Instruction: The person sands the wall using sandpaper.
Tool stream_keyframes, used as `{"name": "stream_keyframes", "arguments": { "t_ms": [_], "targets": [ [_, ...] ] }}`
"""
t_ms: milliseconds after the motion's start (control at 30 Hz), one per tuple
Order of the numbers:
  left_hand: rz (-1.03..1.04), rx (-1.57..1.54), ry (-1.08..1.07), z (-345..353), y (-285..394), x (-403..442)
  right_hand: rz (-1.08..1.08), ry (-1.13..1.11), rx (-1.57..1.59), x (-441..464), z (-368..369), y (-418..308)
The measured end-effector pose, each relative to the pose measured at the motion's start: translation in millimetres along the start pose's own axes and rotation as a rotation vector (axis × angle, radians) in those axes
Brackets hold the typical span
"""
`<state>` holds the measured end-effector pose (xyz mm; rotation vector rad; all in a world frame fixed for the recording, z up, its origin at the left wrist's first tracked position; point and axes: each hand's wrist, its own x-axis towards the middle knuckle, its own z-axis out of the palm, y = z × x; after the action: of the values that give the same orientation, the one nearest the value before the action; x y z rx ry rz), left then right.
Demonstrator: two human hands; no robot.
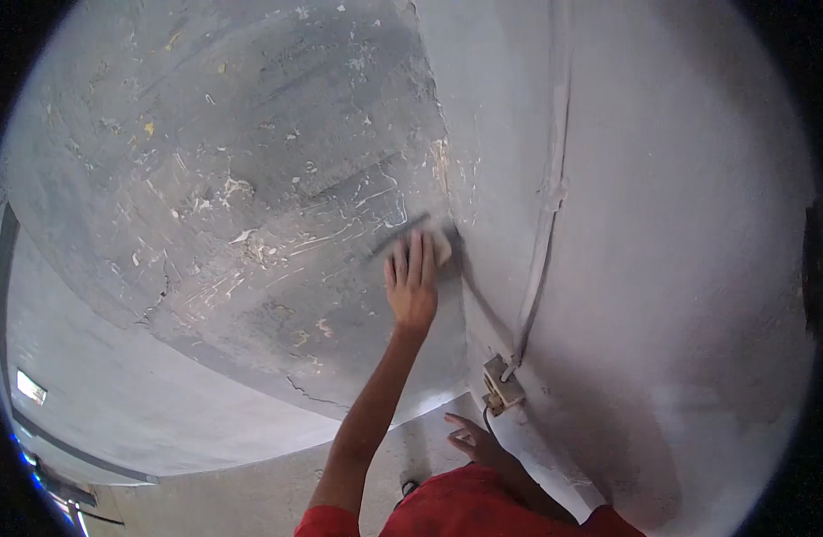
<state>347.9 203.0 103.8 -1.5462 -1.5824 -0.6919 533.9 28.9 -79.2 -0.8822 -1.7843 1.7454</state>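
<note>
My left hand [413, 279] reaches up to the grey, scraped wall [340, 89] near the corner. Its fingers press on a flat tool [443, 248], partly hidden and blurred, with a long dark edge slanting up to the right. Pale scratches and flaked patches cover the wall around it. Lower down, my right hand [472, 440] hangs beside the right wall with its fingers apart and nothing in them.
On the right wall [680, 251] a conduit [545, 233] runs down to a small electrical box [503, 385], close to my right hand. The floor [277, 488] shows below. A lit opening [32, 387] is at the far left.
</note>
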Motion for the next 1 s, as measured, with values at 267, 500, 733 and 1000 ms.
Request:
{"name": "stream_keyframes", "arguments": {
  "t_ms": [267, 500, 733, 1000],
  "targets": [
    [0.059, -0.113, -0.222, 74, -1, -148, -0.046, 0.009, -0.059, -1, -2, -3],
    [-0.170, 0.026, 0.006, 13, 17, 7, 0.019, -0.020, -0.096, -3, -6, -5],
    [0.082, -0.321, -0.258, 80, -8, -160, 0.080, -0.051, -0.155, -7, -10, -3],
    [-0.309, -0.511, -0.481, 46, -147, -377, 0.149, -0.039, -0.076, 0, 1, -12]
  ]
}}
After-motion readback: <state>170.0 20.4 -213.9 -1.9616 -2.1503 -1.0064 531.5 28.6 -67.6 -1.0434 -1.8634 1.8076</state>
